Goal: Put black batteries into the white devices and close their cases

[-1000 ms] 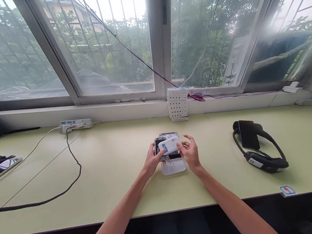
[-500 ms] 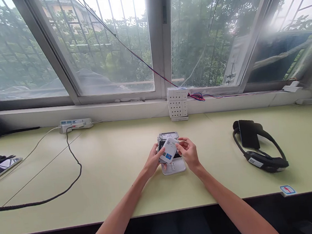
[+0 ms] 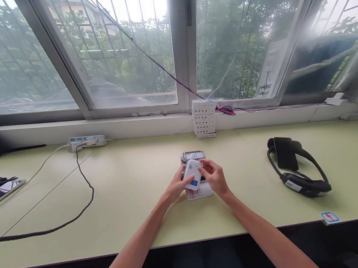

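Note:
Between my two hands is a small white flat device with rounded corners, printed with a square code and bearing a blue sticker; it looks like a pocket Wi-Fi router. My left hand grips its left side, thumb across the lower face. The fingers of my right hand pinch its upper right edge. Just beyond it lies a similar opened unit with a labelled inside, partly covered by the held piece. Nearer me, a white shell with a printed label rests on the table, partly hidden.
On the pale green table, a stack of white boxes stands by the window. A black headset lies right. Left are a power strip, a black cable and a tablet.
The white device has turned more upright and shifted slightly left, with both hands still on it. The dark part seen behind it earlier is now mostly covered.

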A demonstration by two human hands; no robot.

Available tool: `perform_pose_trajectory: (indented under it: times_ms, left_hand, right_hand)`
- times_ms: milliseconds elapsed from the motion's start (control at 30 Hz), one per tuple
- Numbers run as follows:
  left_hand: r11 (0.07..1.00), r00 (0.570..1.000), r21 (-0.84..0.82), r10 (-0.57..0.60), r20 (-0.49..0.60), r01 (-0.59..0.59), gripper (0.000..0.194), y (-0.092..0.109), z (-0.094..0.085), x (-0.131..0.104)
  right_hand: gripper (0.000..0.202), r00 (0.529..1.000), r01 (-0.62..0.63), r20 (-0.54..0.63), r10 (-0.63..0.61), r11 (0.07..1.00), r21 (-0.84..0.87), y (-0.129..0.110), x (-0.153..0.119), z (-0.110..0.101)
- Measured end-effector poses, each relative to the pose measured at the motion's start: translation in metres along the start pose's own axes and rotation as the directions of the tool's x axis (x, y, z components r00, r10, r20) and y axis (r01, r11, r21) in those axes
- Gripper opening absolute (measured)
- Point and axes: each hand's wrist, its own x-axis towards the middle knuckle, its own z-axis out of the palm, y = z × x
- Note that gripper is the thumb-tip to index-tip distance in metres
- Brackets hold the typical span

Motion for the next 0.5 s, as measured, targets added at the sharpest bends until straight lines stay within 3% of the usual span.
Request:
perform_pose_trajectory:
  times_ms: [167, 500]
  left_hand:
    - [0.999, 1.000, -0.035, 0.015, 0.019, -0.014, 0.057, 0.001, 0.000, 0.000]
    - [0.993, 0.998, -0.119, 0.032, 0.054, -0.026, 0.053, 0.005, 0.005, -0.001]
  right_hand:
    - [0.036, 0.999, 0.048, 0.027, -0.044, 0.988, -0.147, -0.007, -0.004, 0.001]
    - [0.037, 0.997, 0.067, 0.049, -0.058, 0.978, -0.198, -0.011, -0.005, 0.000]
